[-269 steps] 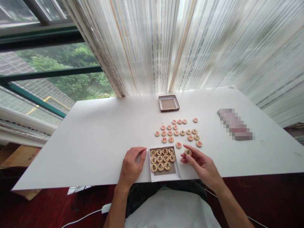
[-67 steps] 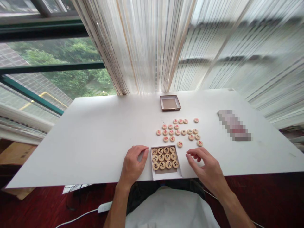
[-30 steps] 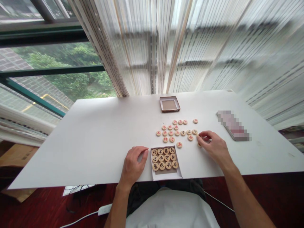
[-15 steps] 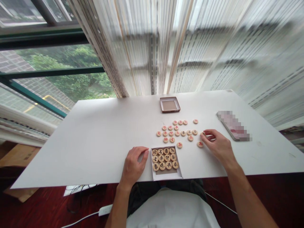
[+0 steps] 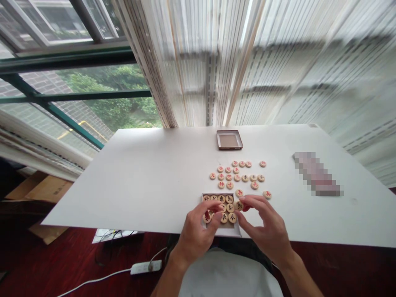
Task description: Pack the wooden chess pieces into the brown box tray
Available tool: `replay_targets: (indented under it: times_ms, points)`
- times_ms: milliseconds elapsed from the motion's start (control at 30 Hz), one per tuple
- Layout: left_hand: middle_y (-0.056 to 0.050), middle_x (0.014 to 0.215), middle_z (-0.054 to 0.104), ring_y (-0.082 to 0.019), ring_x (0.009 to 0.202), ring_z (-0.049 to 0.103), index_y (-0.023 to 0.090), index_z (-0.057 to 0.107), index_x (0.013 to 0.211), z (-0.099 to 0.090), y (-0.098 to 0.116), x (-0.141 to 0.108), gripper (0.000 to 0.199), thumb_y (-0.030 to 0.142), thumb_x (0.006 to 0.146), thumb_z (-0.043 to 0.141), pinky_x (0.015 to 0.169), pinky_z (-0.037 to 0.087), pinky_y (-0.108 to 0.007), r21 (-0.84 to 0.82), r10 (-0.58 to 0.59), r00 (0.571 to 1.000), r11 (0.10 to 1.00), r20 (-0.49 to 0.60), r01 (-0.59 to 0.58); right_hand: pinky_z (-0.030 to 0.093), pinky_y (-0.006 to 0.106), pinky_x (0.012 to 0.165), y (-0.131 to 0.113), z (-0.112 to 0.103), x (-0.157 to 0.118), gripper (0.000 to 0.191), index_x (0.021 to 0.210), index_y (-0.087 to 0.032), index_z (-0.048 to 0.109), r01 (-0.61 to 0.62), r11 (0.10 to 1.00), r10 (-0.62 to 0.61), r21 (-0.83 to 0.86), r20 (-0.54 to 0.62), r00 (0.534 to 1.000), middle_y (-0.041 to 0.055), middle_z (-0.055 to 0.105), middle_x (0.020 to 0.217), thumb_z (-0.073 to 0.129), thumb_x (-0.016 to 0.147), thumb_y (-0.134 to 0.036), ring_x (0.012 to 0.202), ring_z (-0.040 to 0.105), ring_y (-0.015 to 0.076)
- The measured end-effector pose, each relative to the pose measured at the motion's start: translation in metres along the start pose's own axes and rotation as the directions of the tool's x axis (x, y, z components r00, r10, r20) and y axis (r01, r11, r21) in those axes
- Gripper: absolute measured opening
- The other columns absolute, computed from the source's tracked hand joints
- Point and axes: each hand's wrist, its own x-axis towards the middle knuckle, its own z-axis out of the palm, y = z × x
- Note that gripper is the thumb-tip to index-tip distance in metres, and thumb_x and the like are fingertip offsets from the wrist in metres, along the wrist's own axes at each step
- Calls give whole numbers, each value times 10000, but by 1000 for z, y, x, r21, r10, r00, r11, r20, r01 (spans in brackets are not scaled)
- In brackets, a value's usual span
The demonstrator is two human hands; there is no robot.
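My right hand (image 5: 266, 225) pinches a round xiangqi piece (image 5: 238, 205) with a black character, held over the right edge of a shallow box (image 5: 235, 232). Rows of black-marked pieces (image 5: 229, 199) lie face up in that box. Above its left part hovers my left hand (image 5: 199, 226), thumb and forefinger apart with nothing seen between them; it hides some of the pieces. Beyond the box, red-marked xiangqi pieces (image 5: 229, 177) are spread on the white table (image 5: 148, 173), with a short row of black-marked ones (image 5: 253, 178) among them.
A box lid (image 5: 229, 140) lies at the table's far side. To the right is a blurred-out flat object (image 5: 317, 173). Curtains (image 5: 198, 66) hang behind the table, and a white power strip (image 5: 146, 267) rests on the floor.
My right hand has come left from the table's right side to the box, carrying the xiangqi piece. My left hand has moved right, over the box. The view has shifted slightly.
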Motion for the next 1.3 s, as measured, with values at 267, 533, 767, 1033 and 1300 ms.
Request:
replay_targets:
  times_ms: [267, 533, 767, 1033, 1300]
  points:
    - [-57, 1028, 742, -207, 913, 702, 244, 669, 1143, 19, 20, -2, 246, 335, 917, 635, 789, 546, -304, -168, -177, 980, 967, 89, 190, 628, 337, 852, -16, 23, -13, 417, 1260, -285, 598, 83, 990, -90, 117, 49, 995, 75, 670, 1098, 644, 890, -98, 979, 707, 213]
    - [-66, 951, 749, -201, 855, 719, 194, 679, 1012, 24, 16, -4, 241, 394, 877, 693, 782, 585, -294, -307, -313, 946, 896, 80, 322, 627, 343, 888, -21, 29, -22, 417, 1254, -280, 614, 121, 983, -129, 136, 55, 990, 82, 683, 1134, 619, 896, -69, 1035, 703, 218]
    - [-74, 903, 750, -209, 831, 746, 170, 613, 993, 15, 1, -2, 314, 445, 867, 697, 762, 615, -318, -466, -382, 919, 799, 96, 380, 621, 393, 865, 4, 13, -26, 373, 1212, -272, 638, 63, 998, -63, 19, -24, 998, 86, 690, 1093, 612, 885, -94, 996, 702, 234]
    - [-97, 1018, 750, -239, 933, 746, 165, 635, 1091, -12, -19, -3, 319, 411, 892, 679, 770, 636, -341, -409, -377, 926, 845, 2, 345, 588, 404, 845, 37, 0, -34, 132, 1025, -251, 673, -215, 977, 214, 3, -54, 975, 68, 691, 994, 583, 939, -207, 923, 686, 241]
    - [-96, 1096, 732, -241, 980, 737, 174, 643, 1173, -16, -25, -11, 349, 394, 903, 669, 836, 634, -367, -411, -386, 922, 840, 6, 354, 577, 362, 815, 36, 3, -32, 115, 1026, -245, 668, -291, 956, 290, 24, 16, 957, 48, 701, 964, 582, 950, -243, 870, 686, 222]
